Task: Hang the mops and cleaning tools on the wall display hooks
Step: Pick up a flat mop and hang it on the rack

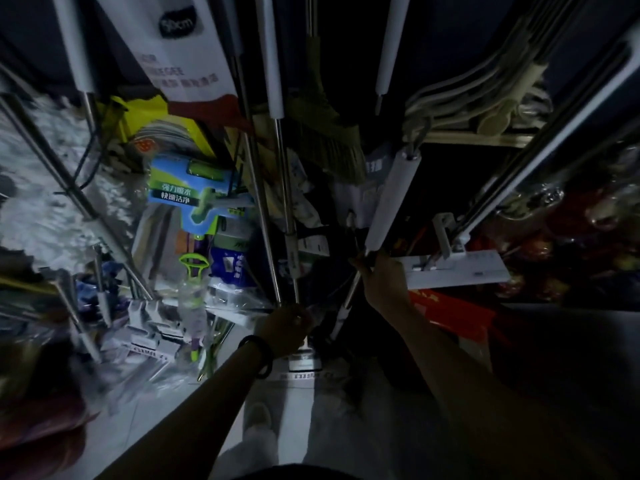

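Note:
The scene is dim. My left hand (285, 329), with a black band on its wrist, is closed around the lower end of two steel mop poles (285, 202) that rise to white grips near the top. My right hand (382, 275) grips a third mop (393, 199) just below its white foam grip, whose top loop hangs at a hook (414, 147). The lower part of that pole runs down past my right hand. A green broom (329, 133) hangs behind the poles.
A fluffy white mop head (52, 188) and slanted steel poles fill the left. Packaged cleaning tools, one with a blue-green card (187, 195), hang in the middle. Cream hangers (485, 95) sit upper right; a flat white mop plate (460, 268) lies right. My legs stand on pale floor below.

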Available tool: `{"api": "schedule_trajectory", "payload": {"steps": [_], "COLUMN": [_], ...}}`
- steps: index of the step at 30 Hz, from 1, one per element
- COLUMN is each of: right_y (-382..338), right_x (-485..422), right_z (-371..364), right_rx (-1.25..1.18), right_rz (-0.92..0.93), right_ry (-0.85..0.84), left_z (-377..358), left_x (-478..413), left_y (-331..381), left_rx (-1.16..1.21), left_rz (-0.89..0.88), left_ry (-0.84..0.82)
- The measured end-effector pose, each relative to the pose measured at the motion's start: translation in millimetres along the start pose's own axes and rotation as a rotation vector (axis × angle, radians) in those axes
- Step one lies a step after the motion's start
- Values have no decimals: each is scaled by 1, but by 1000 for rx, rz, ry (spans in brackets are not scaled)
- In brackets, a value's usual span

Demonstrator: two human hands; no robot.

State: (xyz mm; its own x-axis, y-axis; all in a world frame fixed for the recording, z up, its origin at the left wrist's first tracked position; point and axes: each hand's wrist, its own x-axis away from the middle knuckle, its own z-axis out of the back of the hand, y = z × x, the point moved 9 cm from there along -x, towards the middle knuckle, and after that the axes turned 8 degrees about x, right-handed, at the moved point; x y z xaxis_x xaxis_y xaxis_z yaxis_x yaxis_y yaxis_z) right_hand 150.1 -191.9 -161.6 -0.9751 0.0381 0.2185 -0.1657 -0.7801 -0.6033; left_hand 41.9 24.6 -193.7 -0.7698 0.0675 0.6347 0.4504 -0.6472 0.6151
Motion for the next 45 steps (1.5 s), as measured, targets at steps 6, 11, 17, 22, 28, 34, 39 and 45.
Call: {"api": "schedule_trajectory", "payload": {"steps": [6,11,17,22,28,34,39,45], "right_y": [-13,-26,-67,-119,-181,-202,-172,-158], "right_x": [55,112,194,253,305,331,335,324], "right_z": [-9,-24,-5,37,88,118,127,69], "right_rx": [-3,16,24,112,-25,-164,-194,327], "right_rz": [-97,-117,-206,-246,-217,-267,-382,-169], "right_ry": [112,162,247,225,300,270,183,-416], "left_z": [-1,10,-22,-67,-99,-122,-122,-116], "left_x": [30,47,83,131,133,133,127,131], "left_y": [-24,-68,-99,-134,-138,-124,-134,-105], "left_rx": [2,8,493,966,1256,1563,1737,1713], "left_rz": [-31,-86,-51,439,566,625,657,560], "left_ry": [-121,-140,-359,-424,-425,-370,-260,-276]}}
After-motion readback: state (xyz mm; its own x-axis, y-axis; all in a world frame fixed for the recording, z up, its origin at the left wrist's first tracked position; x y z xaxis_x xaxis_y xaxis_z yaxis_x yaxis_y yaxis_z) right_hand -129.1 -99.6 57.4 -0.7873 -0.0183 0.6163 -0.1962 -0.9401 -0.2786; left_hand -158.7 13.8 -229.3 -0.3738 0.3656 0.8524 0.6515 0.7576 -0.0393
